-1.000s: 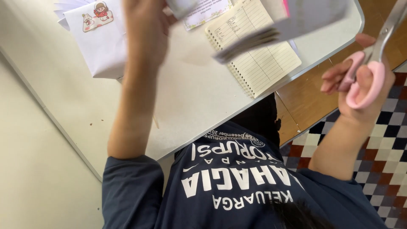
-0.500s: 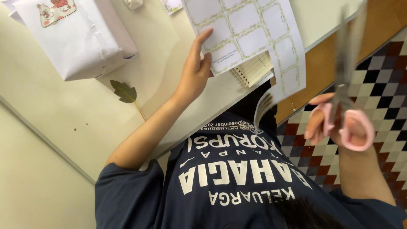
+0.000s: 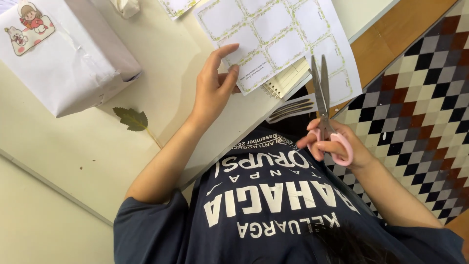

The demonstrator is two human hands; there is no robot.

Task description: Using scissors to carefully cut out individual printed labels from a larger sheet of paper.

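The left hand (image 3: 213, 87) is pinching the near edge of a printed sheet of blank label frames (image 3: 273, 39), which is lying on the pale table (image 3: 88, 146) and overhanging its edge. The right hand (image 3: 337, 144) is gripping pink-handled scissors (image 3: 325, 112), blades nearly closed (pointing up at the sheet's hanging edge). A wrapped white box (image 3: 73, 58) and a dry leaf (image 3: 131, 119) are lying nearby
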